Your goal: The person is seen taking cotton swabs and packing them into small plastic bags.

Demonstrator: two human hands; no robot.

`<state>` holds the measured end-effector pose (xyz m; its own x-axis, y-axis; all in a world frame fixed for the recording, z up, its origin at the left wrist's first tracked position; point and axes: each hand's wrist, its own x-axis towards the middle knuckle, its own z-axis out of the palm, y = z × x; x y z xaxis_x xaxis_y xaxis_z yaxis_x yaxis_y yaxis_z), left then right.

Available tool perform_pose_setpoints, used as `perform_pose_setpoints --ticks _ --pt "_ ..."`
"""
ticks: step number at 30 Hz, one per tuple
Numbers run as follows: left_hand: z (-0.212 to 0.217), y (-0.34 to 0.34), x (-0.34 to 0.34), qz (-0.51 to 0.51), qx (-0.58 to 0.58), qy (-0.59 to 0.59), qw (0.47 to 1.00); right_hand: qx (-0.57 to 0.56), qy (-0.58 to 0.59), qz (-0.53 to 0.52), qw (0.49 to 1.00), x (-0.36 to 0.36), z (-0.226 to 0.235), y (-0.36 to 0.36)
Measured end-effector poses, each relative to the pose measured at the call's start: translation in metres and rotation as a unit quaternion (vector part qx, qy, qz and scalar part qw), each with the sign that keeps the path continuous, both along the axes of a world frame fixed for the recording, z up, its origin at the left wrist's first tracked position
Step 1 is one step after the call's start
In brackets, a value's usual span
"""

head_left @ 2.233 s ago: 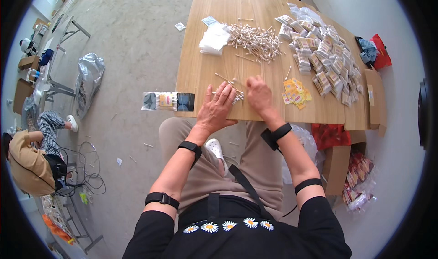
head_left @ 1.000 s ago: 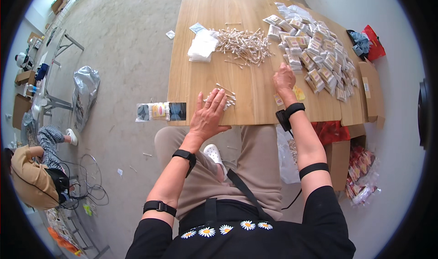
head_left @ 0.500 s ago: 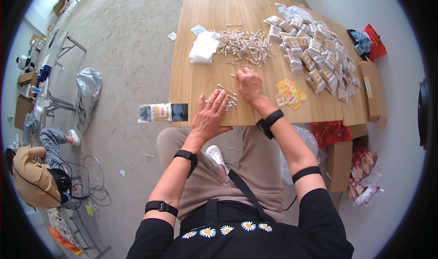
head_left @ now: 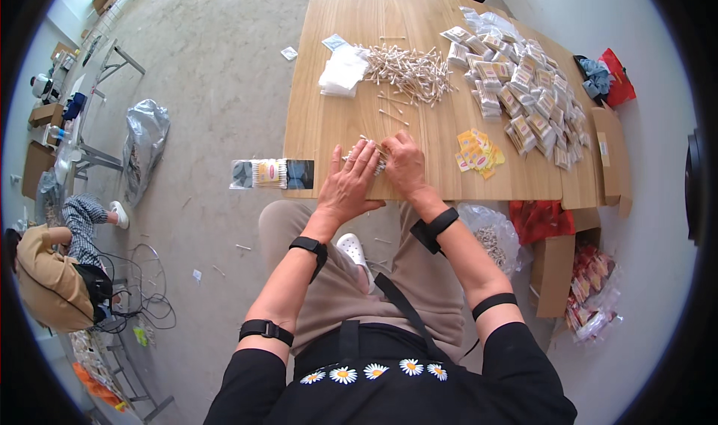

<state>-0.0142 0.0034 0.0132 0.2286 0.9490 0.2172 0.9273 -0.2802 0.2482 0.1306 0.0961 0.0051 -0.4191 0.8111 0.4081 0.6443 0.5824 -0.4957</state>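
My left hand [head_left: 350, 176] lies flat, fingers stretched, over a small bunch of cotton swabs [head_left: 380, 166] near the table's front edge. Close beside it, my right hand [head_left: 404, 163] is closed in a pinch at the same bunch. A swab seems to be between its fingertips, though the fingers partly hide it. Beyond the hands lies a big loose heap of cotton swabs [head_left: 411, 73], with a few strays on its near side. Yellow printed cards [head_left: 479, 153] are scattered to the right of my right hand.
White plastic bags [head_left: 344, 69] are stacked left of the heap. Many filled swab packs [head_left: 516, 88] are piled on the table's right. One pack [head_left: 269, 173] overhangs the left edge. A cardboard box [head_left: 553, 274] stands below at right; a co-worker [head_left: 56, 279] is at far left.
My right hand has come nearer, from the stray swabs beyond to the bunch beside my left hand. The left hand stays flat on the bunch. The whole view has shifted slightly.
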Motion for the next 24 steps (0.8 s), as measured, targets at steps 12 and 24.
perform_pose_setpoints --ticks 12,24 --pt "0.001 -0.002 0.004 0.015 -0.019 0.02 1.0 0.014 -0.134 -0.055 0.989 0.009 0.012 0.023" --pt "-0.005 -0.003 0.005 0.041 0.007 0.035 0.999 -0.112 -0.171 0.084 0.975 0.046 0.03 -0.049"
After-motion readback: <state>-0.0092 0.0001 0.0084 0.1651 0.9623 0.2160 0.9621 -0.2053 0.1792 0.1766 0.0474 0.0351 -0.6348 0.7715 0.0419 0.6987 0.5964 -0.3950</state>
